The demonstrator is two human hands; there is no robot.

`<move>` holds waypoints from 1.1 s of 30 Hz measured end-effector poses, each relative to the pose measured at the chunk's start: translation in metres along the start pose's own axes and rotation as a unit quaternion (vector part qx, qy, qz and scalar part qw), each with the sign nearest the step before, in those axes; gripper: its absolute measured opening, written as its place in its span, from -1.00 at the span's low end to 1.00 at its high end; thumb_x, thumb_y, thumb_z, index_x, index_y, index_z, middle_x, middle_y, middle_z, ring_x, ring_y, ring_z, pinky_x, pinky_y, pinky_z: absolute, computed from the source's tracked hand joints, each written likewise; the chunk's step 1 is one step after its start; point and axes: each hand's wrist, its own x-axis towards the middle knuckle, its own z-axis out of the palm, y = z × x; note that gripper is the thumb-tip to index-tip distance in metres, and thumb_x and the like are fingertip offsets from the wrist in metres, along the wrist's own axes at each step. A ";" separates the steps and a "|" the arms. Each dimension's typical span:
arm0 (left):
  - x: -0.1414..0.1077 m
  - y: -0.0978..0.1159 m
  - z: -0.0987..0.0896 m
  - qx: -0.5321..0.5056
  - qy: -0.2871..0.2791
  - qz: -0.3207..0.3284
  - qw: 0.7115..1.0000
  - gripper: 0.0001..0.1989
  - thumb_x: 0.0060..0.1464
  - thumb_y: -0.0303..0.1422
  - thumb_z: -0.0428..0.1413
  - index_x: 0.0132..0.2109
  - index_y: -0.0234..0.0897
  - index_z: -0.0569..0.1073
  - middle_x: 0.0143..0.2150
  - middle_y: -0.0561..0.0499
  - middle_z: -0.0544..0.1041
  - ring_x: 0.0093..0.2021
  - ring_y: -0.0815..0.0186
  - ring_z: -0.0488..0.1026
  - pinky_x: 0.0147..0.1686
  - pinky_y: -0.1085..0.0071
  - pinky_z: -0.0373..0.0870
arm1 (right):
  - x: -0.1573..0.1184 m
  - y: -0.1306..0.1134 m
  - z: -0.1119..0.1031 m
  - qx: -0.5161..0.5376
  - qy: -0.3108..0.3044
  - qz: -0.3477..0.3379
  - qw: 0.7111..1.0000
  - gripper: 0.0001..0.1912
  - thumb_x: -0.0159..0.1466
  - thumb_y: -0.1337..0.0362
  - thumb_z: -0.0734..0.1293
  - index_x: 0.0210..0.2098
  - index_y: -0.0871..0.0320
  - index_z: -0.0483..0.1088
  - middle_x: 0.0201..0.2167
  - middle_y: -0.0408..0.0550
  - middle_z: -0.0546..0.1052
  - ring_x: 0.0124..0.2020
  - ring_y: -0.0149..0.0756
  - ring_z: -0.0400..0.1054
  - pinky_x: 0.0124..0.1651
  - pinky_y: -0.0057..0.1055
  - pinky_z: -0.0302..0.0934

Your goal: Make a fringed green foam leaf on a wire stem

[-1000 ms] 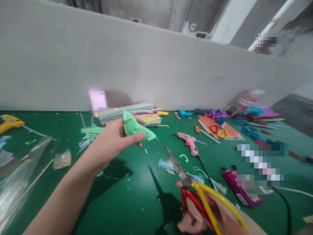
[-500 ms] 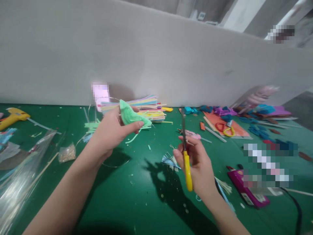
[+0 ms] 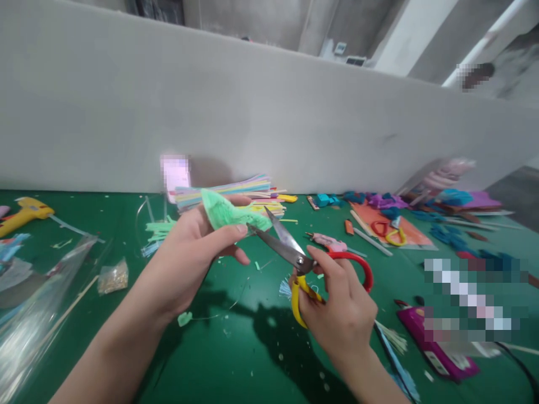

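A light green fuzzy piece [image 3: 225, 212], shaped like a leaf or petal and seemingly made of pipe cleaner, is pinched between the thumb and fingers of my left hand [image 3: 206, 238]. My right hand [image 3: 337, 297] grips scissors [image 3: 290, 247] with one red and one yellow handle. Their blades are spread, and the tips lie at the right end of the green piece, one on either side of it. Whether the blades touch it I cannot tell. Below my left hand, a small green scrap [image 3: 184, 318] lies on the table with a thin thread beside it.
Pastel pipe cleaners [image 3: 227, 191] lie in bundles against the grey partition [image 3: 273, 112], beside a propped phone [image 3: 176, 174]. A yellow glue gun [image 3: 29, 213] rests at left above clear plastic bags [image 3: 54, 308]. A pink glue gun [image 3: 330, 242], orange sheet [image 3: 415, 230] and purple packet [image 3: 438, 342] lie to the right.
The scissors have swung from upright and closed to pointing left, opened at the green piece. My right hand has turned and moved nearer to my left. A green scrap now shows on the table.
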 end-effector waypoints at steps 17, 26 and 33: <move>0.005 -0.001 0.004 -0.058 0.015 -0.020 0.998 -0.70 0.07 -0.52 0.22 -0.01 -0.32 0.53 -0.06 -0.09 0.62 -0.21 0.30 0.59 -0.30 0.54 0.59 | 0.005 -0.001 0.007 -0.030 0.003 0.032 0.999 -0.53 0.20 0.40 0.35 0.10 0.13 0.29 -0.36 -0.08 0.49 -0.42 -0.33 0.39 -0.42 -0.44 0.21; 0.006 -0.002 0.002 -0.060 0.003 -0.011 0.998 -0.69 0.12 -0.49 0.21 0.03 -0.32 0.52 -0.04 -0.08 0.62 -0.16 0.30 0.56 -0.18 0.48 0.58 | -0.004 0.002 0.007 -0.024 -0.008 0.024 0.999 -0.52 0.20 0.37 0.36 0.11 0.10 0.29 -0.35 -0.08 0.50 -0.39 -0.31 0.43 -0.39 -0.43 0.23; 0.006 -0.006 0.004 -0.049 0.000 0.014 0.999 -0.72 0.14 -0.47 0.20 0.01 -0.30 0.52 -0.09 -0.04 0.63 -0.14 0.30 0.54 -0.18 0.46 0.57 | -0.006 -0.002 0.007 -0.009 -0.027 0.060 0.998 -0.56 0.22 0.33 0.37 0.09 0.13 0.31 -0.39 -0.11 0.48 -0.43 -0.34 0.41 -0.39 -0.45 0.23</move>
